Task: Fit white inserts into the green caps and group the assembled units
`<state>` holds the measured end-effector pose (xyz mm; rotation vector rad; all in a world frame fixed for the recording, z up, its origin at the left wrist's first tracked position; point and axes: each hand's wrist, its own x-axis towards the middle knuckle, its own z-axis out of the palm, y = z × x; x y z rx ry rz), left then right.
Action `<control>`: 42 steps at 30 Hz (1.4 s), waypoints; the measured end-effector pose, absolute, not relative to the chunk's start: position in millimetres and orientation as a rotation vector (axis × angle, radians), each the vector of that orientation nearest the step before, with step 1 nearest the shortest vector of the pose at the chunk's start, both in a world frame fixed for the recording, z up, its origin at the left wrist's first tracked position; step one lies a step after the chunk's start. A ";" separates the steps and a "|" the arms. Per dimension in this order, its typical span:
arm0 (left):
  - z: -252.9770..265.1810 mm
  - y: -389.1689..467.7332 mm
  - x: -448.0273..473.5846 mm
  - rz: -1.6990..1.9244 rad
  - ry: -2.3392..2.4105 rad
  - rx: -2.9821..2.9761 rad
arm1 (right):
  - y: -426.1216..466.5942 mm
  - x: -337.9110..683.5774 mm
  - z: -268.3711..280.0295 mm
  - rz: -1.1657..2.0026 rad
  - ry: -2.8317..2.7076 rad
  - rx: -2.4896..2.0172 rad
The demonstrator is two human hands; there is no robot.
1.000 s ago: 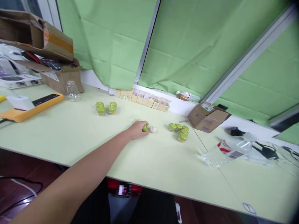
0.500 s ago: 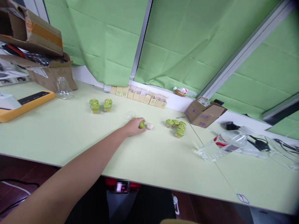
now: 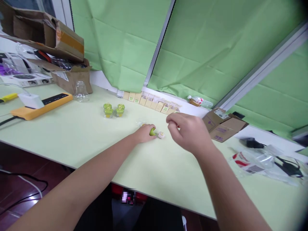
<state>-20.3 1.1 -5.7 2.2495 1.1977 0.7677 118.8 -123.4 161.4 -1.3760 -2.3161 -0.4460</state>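
My left hand (image 3: 145, 133) rests on the table with its fingers closed round a green lid (image 3: 152, 131), like those on the small jars. Touching or nearly touching its fingertips is a small pale pink-white piece with a yellowish top (image 3: 161, 135). Behind the knuckles lies a clear plastic piece (image 3: 141, 122), partly hidden. My right hand (image 3: 189, 131) is raised above the table to the right, fingers curled in; whether anything is between them is hidden. Several small clear jars with green lids (image 3: 108, 111) stand grouped at the left.
Small cardboard boxes (image 3: 149, 102) line the wall. An orange power strip (image 3: 40, 107), clear bottle (image 3: 81, 91) and open cartons (image 3: 69, 81) are left. A cardboard box (image 3: 222, 125), a large plastic bottle (image 3: 247, 160) and black cables (image 3: 290, 166) lie right.
My right hand has come into view from the lower right and now covers the right group of green-lidded jars. My left hand keeps its grip. The view has turned slightly left.
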 end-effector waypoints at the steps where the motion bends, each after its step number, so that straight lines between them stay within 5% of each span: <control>1: -6.8 2.0 -20.2 0.779 1.189 2.253 | -101.3 124.3 147.6 -0.435 -2.225 -1.486; 10: -16.1 15.0 -18.3 0.842 1.137 2.294 | -39.7 171.2 11.0 -0.049 -2.104 -1.603; 34: -6.3 6.3 -13.7 1.153 0.919 2.114 | -43.5 158.0 22.4 -0.066 -1.605 -1.338; 42: -5.8 7.4 -12.6 1.233 0.891 2.139 | -46.3 152.3 21.3 0.191 -1.596 -1.314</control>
